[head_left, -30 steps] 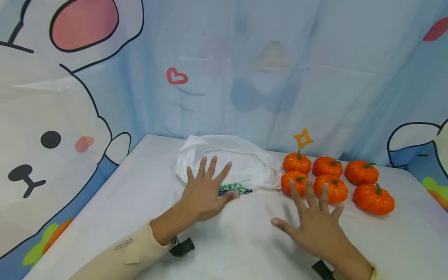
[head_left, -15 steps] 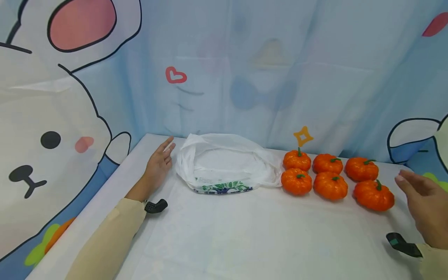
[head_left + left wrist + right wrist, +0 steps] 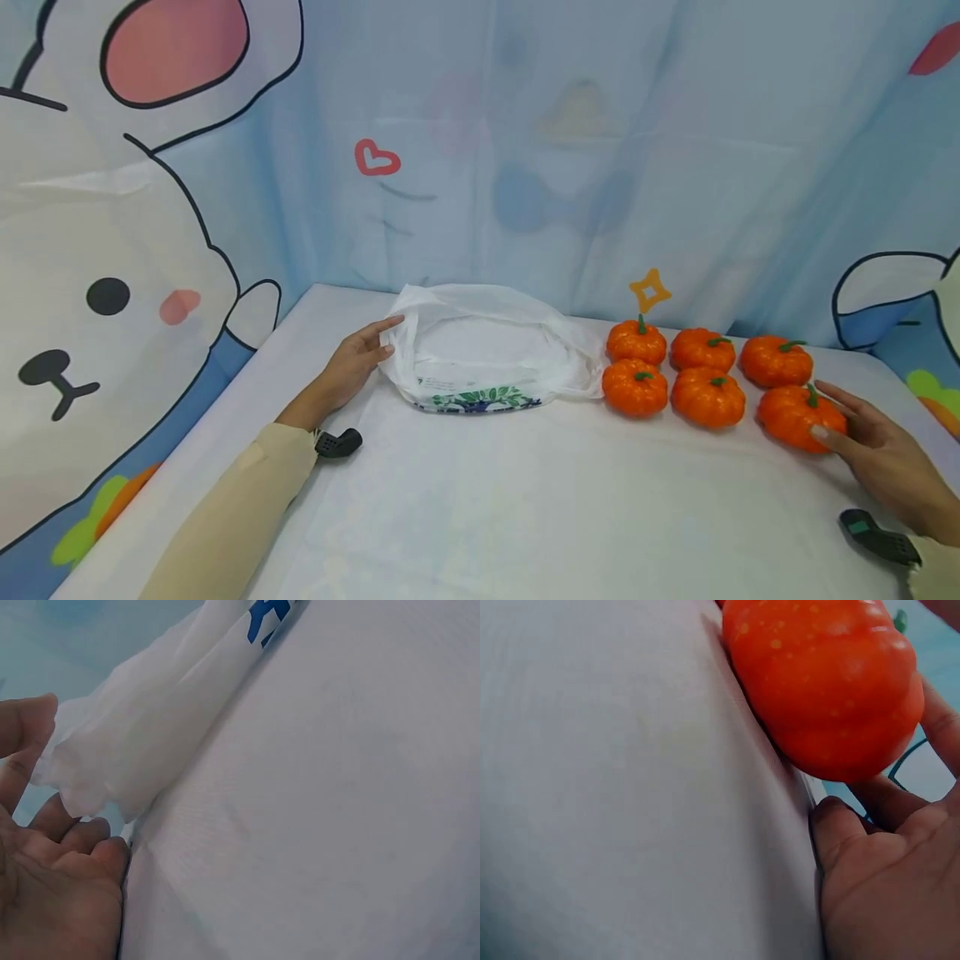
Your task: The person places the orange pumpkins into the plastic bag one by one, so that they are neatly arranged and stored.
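A white plastic bag (image 3: 487, 350) with a green and blue print lies at the back middle of the table, its mouth facing up and forward. My left hand (image 3: 348, 367) is at the bag's left edge, thumb and forefinger apart and fingertips touching the plastic. In the left wrist view, the bag's loose edge (image 3: 112, 765) reaches between the fingers of my left hand (image 3: 60, 892). At the right, my right hand (image 3: 885, 454) holds the front right orange pumpkin (image 3: 795, 417), thumb in front and fingers behind. This pumpkin (image 3: 825, 682) still rests on the table.
Several other small orange pumpkins (image 3: 708, 398) with green stems stand in two rows right of the bag. A white cloth covers the table (image 3: 525, 500). Behind hangs a printed blue curtain (image 3: 465, 208), close to the table's back edge.
Both hands were spread over the table's middle, then parted to the sides. Since then my left hand has moved right to the bag's edge, and my right hand left onto the pumpkin.
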Available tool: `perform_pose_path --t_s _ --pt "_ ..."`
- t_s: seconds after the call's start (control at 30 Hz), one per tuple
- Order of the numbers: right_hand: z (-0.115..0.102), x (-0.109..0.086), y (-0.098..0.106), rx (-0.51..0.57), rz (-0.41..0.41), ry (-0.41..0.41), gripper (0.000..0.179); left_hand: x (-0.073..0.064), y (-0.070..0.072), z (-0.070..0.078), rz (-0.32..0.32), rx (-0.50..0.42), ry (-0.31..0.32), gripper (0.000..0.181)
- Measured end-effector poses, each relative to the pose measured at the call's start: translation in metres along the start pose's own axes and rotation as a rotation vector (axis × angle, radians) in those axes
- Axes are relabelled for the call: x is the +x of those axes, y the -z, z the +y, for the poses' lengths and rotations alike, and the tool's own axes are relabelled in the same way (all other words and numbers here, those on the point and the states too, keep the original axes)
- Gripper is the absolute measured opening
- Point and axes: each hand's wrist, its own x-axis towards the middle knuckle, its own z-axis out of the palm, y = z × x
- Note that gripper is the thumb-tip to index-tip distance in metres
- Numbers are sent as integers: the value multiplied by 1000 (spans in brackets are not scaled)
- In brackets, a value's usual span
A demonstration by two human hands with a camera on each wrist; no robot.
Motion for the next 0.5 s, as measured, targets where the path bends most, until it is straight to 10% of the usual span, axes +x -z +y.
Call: perform_pose_path --t_s 0.5 --pt "1 2 -9 12 47 -18 79 1 -2 4 49 -11 34 56"
